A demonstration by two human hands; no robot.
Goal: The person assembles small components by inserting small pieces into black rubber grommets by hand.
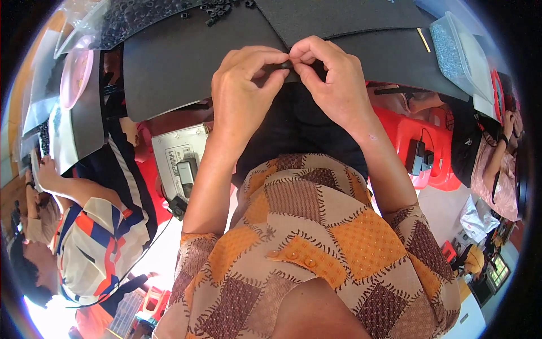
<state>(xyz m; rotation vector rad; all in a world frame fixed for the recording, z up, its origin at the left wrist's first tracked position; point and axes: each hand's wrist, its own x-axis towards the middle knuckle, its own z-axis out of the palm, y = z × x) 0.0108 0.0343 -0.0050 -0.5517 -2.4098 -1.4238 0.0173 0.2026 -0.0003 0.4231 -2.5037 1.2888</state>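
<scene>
Both my hands meet over the near edge of the dark grey table mat (pixel 180 62). My left hand (pixel 245 79) is closed, its thumb and index finger pinching a small black piece (pixel 286 65). Right beside it, my right hand (pixel 333 76) is also closed in a pinch, its fingertips touching those of the left; what lies between them is too small and covered to make out. Past my left hand, at the far edge, lies a loose pile of small black plastic parts (pixel 217 11).
A clear bag of black parts (pixel 130 22) lies far left, near a pink tray (pixel 76 79). At right are a thin stick (pixel 423 40) and a clear tub of tiny blue pieces (pixel 449 51). A carton (pixel 180 150) and red stool (pixel 443 169) flank me; a person (pixel 96 237) sits left.
</scene>
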